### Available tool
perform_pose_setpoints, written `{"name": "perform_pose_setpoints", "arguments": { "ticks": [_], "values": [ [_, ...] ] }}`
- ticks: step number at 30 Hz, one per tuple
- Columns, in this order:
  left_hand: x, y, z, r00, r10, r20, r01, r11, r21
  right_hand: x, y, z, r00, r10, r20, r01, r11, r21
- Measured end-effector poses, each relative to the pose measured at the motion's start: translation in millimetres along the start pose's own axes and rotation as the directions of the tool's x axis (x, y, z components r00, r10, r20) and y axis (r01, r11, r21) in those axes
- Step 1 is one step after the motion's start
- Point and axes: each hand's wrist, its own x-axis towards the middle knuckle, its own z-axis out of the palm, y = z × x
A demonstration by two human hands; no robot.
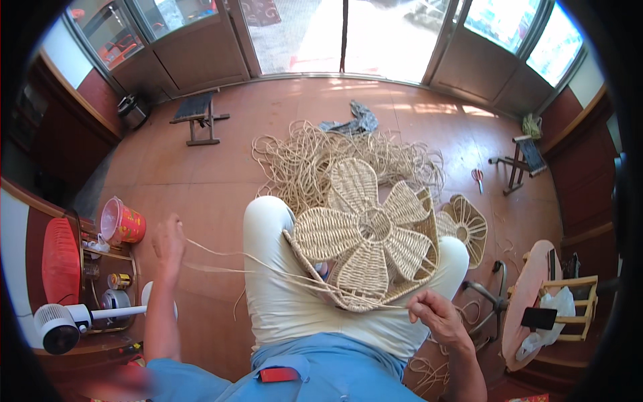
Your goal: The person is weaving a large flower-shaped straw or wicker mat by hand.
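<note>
Left hand [169, 238] grips drawn-out cord [231, 253]; right hand [435, 315] pinches cord beside the flower-patterned woven basket [327, 234]. Probably light and stiffish, it suits holding by its rim [432, 258].

We list one floor [207, 174], reddish-brown, in large squares, with patches of sunlight [429, 107] near the central doorway [295, 40], which is bright with daylight. Flanking it, we note metal-framed window panes [502, 23]. Walls [67, 57]: white over dark red. Furniture we count: low stool [192, 107], left; second low stool [532, 155], right; round table [534, 268], pinkish top, right.
</note>
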Motion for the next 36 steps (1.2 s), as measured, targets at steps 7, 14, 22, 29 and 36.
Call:
{"name": "perform_pose_setpoints", "arguments": {
  "ticks": [7,14,22,29,36],
  "values": [
    [-90.9,291.2,-136.0,0.628,0.752,0.201,-0.145,0.366,-0.919,22.1,-35.0,89.0,0.987,-0.105,0.118,0.13,0.965,-0.228],
    [-120.9,299.9,-104.5,0.591,0.742,0.317,0.09,0.33,-0.94,26.1,-19.1,75.9,0.999,-0.03,0.014,0.03,0.999,0.035],
    [-91.9,292.4,-112.1,0.765,0.582,0.276,-0.122,0.552,-0.825,23.8,-22.0,43.2,0.947,-0.143,-0.287,-0.013,0.877,-0.48],
    [-86.0,298.0,-112.7,0.764,0.609,0.214,-0.272,0.605,-0.748,40.2,-39.8,37.2,0.989,0.132,-0.064,-0.144,0.961,-0.237],
    [-84.8,311.3,-101.9,0.723,0.674,0.155,-0.388,0.581,-0.716,76.9,-43.2,26.6,0.894,0.348,0.283,-0.362,0.932,-0.002]
  ]
}}
